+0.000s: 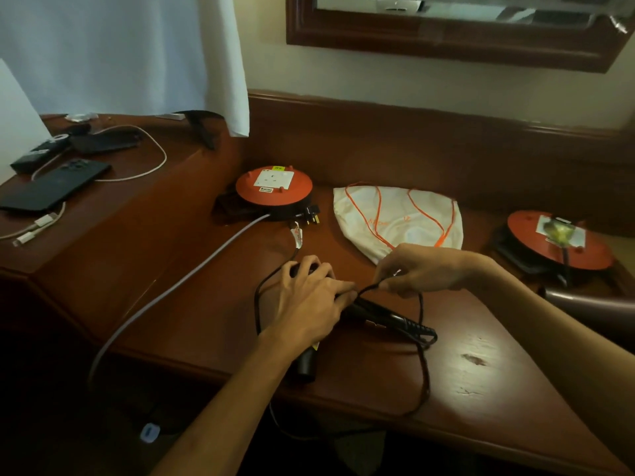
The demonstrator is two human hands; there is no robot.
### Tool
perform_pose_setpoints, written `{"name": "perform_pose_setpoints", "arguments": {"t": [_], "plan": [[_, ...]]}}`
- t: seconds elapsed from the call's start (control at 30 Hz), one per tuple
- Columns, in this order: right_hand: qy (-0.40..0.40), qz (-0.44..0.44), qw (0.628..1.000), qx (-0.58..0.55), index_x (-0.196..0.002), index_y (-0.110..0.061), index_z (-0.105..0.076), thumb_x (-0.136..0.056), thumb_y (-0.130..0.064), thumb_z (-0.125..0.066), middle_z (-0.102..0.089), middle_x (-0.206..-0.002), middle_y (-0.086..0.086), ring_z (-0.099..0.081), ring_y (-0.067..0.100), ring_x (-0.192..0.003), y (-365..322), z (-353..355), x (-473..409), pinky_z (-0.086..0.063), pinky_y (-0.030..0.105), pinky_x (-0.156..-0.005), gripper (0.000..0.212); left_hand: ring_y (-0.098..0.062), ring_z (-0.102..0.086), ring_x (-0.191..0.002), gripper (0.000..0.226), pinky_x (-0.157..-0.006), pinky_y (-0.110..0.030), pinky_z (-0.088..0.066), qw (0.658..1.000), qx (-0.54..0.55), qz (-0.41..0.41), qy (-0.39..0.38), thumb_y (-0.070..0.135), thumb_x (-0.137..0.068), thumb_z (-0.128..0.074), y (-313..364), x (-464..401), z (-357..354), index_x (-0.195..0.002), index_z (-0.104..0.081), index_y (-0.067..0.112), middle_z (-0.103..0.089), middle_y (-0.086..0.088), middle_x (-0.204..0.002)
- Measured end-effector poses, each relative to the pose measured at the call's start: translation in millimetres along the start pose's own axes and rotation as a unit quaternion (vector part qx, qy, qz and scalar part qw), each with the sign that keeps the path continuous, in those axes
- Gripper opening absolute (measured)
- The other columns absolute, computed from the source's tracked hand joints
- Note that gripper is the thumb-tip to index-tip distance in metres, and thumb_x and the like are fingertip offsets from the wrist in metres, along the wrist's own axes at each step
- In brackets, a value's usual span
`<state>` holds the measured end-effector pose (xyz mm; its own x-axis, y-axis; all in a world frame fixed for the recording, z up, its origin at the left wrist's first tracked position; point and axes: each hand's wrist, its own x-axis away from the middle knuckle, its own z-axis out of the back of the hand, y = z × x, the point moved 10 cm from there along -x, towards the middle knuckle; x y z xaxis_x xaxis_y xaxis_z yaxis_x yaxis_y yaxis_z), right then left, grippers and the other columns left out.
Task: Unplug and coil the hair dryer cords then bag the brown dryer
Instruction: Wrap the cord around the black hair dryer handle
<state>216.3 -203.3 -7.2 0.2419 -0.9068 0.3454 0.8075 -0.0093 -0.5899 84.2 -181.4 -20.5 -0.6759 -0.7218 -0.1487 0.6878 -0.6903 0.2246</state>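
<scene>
A black hair dryer (pixel 374 312) lies on the wooden desk (pixel 481 372). My left hand (pixel 309 297) presses down on its body. My right hand (pixel 422 269) pinches its black cord (pixel 424 372) just above the handle. The cord loops across the desk and over the front edge. Its plug (pixel 311 214) lies unplugged beside the left orange extension reel (pixel 275 187). A white drawstring bag (pixel 398 221) with orange strings lies flat behind my hands. The brown dryer (pixel 591 307) shows partly at the right edge, its cord running to the right orange reel (pixel 560 240).
A grey cable (pixel 178 286) runs from the left reel over the desk's front edge. On the raised left surface lie a dark phone (pixel 58 187), a white charging cable (pixel 137 166) and small black items. A white curtain (pixel 137 53) hangs behind; a framed mirror (pixel 446 36) is on the wall.
</scene>
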Motion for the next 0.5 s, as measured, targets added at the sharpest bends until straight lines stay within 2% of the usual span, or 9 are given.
{"name": "perform_pose_setpoints", "arguments": {"t": [0.07, 0.13, 0.2, 0.27, 0.37, 0.43, 0.5], "plan": [[0.03, -0.005, 0.999, 0.015, -0.095, -0.008, -0.071, -0.1, -0.012, -0.058, -0.063, -0.071, 0.001, -0.058, 0.011, -0.058, 1.8, 3.6, -0.7, -0.048, 0.023, -0.059, 0.014, -0.017, -0.028, -0.137, 0.038, -0.108, -0.045, -0.017, 1.0, -0.001, -0.008, -0.011, 0.058, -0.102, -0.036, 2.6, 0.2, -0.6, -0.132, -0.058, 0.049, -0.057, 0.018, -0.127], [0.053, 0.01, 0.998, 0.032, -0.092, -0.007, -0.069, -0.1, -0.012, -0.057, -0.064, -0.071, 0.006, -0.063, 0.021, -0.057, -5.7, 3.4, -4.8, -0.052, 0.03, -0.056, 0.016, -0.018, -0.027, -0.138, 0.038, -0.106, -0.045, -0.016, 1.0, 0.001, -0.014, -0.025, 0.059, -0.102, -0.037, 4.7, -0.4, -1.4, -0.133, -0.056, 0.048, -0.059, 0.019, -0.129], [0.051, 0.036, 0.998, 0.021, -0.09, -0.008, -0.067, -0.101, -0.015, -0.056, -0.064, -0.071, 0.011, -0.066, 0.032, -0.058, -19.4, -2.0, -7.8, -0.054, 0.039, -0.054, 0.017, -0.019, -0.025, -0.139, 0.044, -0.106, -0.046, -0.015, 0.998, -0.009, -0.027, -0.048, 0.063, -0.099, -0.038, 7.6, -0.5, -3.6, -0.136, -0.054, 0.045, -0.059, 0.018, -0.129], [0.043, 0.065, 0.997, -0.019, -0.09, -0.009, -0.067, -0.102, -0.017, -0.056, -0.06, -0.067, 0.011, -0.061, 0.035, -0.051, -32.2, -7.0, -7.3, -0.05, 0.04, -0.048, 0.019, -0.02, -0.022, -0.143, 0.052, -0.109, -0.052, -0.013, 0.995, -0.027, -0.042, -0.085, 0.067, -0.096, -0.038, 9.9, 0.8, -8.6, -0.14, -0.049, 0.042, -0.058, 0.016, -0.129], [-0.001, 0.081, 0.983, -0.162, -0.107, -0.004, -0.069, -0.103, -0.019, -0.054, -0.057, -0.067, 0.011, -0.047, 0.023, -0.044, -37.8, -13.0, -2.6, -0.04, 0.028, -0.041, 0.021, -0.019, -0.014, -0.148, 0.058, -0.116, -0.063, 0.0, 0.989, -0.017, -0.038, -0.142, 0.066, -0.094, -0.045, 9.0, 2.2, -15.7, -0.143, -0.042, 0.035, -0.056, 0.014, -0.127], [-0.058, 0.078, 0.965, -0.245, -0.121, 0.0, -0.064, -0.103, -0.012, -0.052, -0.067, -0.079, 0.013, -0.047, 0.02, -0.047, -38.7, -22.3, 3.8, -0.038, 0.024, -0.043, 0.025, -0.019, -0.013, -0.15, 0.049, -0.116, -0.066, 0.007, 0.988, -0.008, -0.034, -0.153, 0.062, -0.096, -0.048, 6.3, 0.4, -16.7, -0.134, -0.052, 0.032, -0.055, 0.014, -0.123], [-0.102, 0.073, 0.949, -0.289, -0.132, 0.001, -0.055, -0.101, -0.002, -0.051, -0.073, -0.099, 0.014, -0.05, 0.023, -0.056, -39.1, -30.5, 13.2, -0.041, 0.025, -0.049, 0.032, -0.021, -0.014, -0.149, 0.038, -0.116, -0.067, 0.006, 0.988, -0.008, -0.048, -0.149, 0.056, -0.099, -0.05, 4.8, -1.1, -16.4, -0.131, -0.056, 0.038, -0.055, 0.013, -0.123]]}}
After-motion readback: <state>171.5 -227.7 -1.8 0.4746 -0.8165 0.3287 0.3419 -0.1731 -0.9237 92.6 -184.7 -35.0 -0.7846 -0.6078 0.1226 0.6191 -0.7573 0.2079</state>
